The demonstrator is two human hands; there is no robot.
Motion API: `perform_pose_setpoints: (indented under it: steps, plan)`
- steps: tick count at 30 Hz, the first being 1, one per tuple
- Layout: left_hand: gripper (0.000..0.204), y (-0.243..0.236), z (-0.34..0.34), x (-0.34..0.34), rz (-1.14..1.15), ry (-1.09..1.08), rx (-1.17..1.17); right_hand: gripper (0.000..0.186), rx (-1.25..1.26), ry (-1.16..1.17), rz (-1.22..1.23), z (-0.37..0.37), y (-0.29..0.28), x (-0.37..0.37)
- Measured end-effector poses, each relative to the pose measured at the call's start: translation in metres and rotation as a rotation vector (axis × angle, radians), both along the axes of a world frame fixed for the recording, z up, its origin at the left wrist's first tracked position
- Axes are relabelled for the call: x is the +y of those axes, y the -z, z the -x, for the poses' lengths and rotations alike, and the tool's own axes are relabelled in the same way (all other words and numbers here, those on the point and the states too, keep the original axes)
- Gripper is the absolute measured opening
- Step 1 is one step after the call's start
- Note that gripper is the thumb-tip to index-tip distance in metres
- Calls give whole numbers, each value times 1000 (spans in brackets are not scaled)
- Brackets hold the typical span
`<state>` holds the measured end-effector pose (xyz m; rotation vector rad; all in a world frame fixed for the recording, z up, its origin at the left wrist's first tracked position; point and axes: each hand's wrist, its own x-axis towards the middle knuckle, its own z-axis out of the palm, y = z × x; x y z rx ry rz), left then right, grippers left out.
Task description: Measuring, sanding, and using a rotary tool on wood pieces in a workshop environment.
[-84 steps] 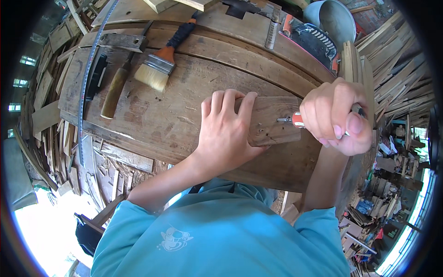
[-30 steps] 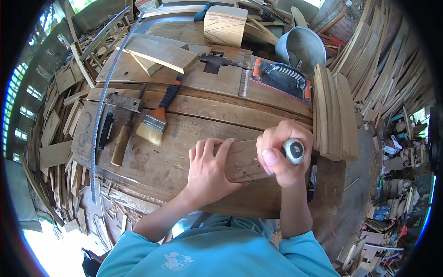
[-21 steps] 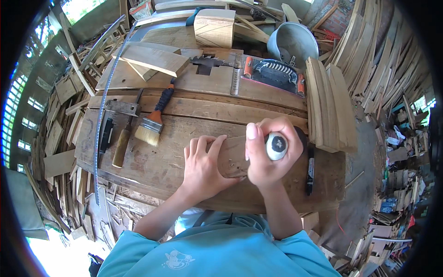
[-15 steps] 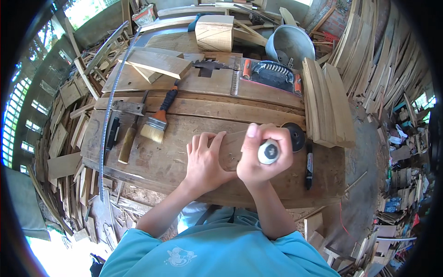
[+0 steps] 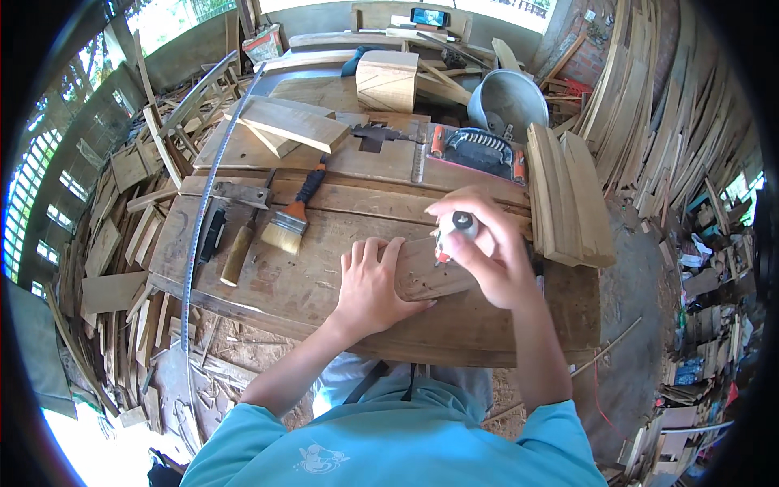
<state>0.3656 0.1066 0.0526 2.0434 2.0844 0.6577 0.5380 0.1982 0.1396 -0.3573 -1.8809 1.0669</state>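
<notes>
My left hand (image 5: 367, 284) lies with its fingers spread on the left end of a flat wooden board (image 5: 434, 274), its thumb along the near edge. Above the board's right part, my right hand (image 5: 505, 264) is closed around a small tool with a white, dark-centred end (image 5: 463, 222). A bit of red shows below that end; the rest is hidden by my fingers, so its kind is unclear. To the left lie a flat paintbrush (image 5: 286, 229) with a dark and orange handle and a wooden-handled tool (image 5: 238, 256).
The board rests on a wooden workbench (image 5: 324, 318). A long metal ruler (image 5: 203, 203) crosses its left side. Toward the back are a hand sander (image 5: 480, 150), a metal bucket (image 5: 510, 101) and a wood block (image 5: 387, 81). Thick boards (image 5: 572, 195) stand at the right.
My right hand has moved slightly right and turned from an upright fist to a looser grip, tilting the tool. My left hand stays on the board. The view has shifted a little.
</notes>
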Motion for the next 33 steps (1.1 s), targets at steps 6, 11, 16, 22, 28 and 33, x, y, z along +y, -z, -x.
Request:
perform_pose_setpoints:
  steps: [6, 11, 16, 22, 28, 33]
  plan:
    - [106, 5, 3, 5, -38, 37, -35, 19, -450, 90, -369, -12, -46, 32]
    - [100, 2, 5, 9, -20, 57, -60, 17, -625, -141, -379, -2, -52, 33]
    - [101, 7, 7, 10, -69, 50, -91, 30, -1149, -103, -490, -10, -83, 29]
    - [101, 9, 8, 9, -68, 28, -131, 39, -1237, -107, -647, 6, -83, 22]
    - [100, 11, 10, 10, -51, 24, -160, 41, -1144, -176, -683, 13, -82, 39]
    - [99, 12, 12, 12, -58, 26, -167, 41, -1163, -52, -671, 16, -77, 22]
